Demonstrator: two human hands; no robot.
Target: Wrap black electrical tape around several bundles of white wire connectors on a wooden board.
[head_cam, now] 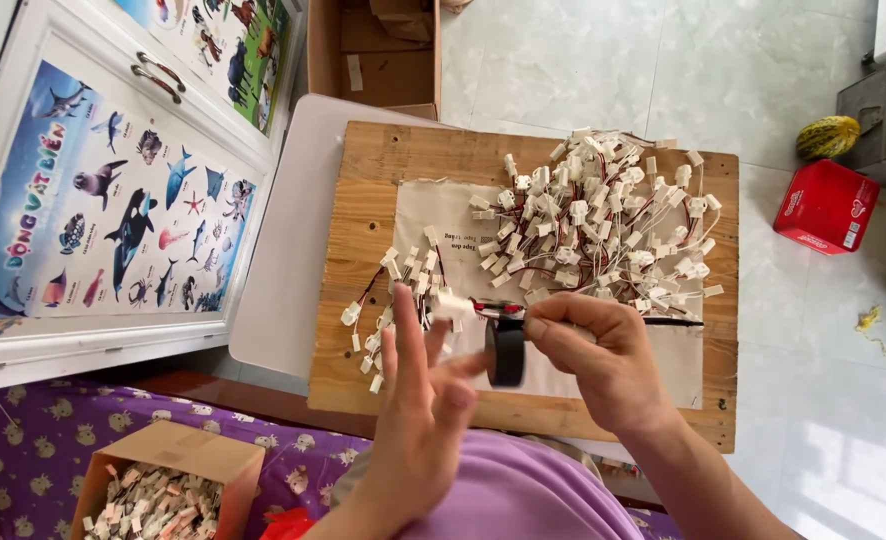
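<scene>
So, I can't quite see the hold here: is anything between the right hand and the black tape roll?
Nothing visible: the right hand grips the black tape roll directly, while the left hand holds a small white connector beside it.

A red box [827, 207] with white print lay on the floor past the bench's right edge. An open brown carton [373, 55] stood beyond its far edge, another [166, 480] sat on purple cloth at the near left. Colourful animal posters [113, 210] covered white doors at left.
</scene>
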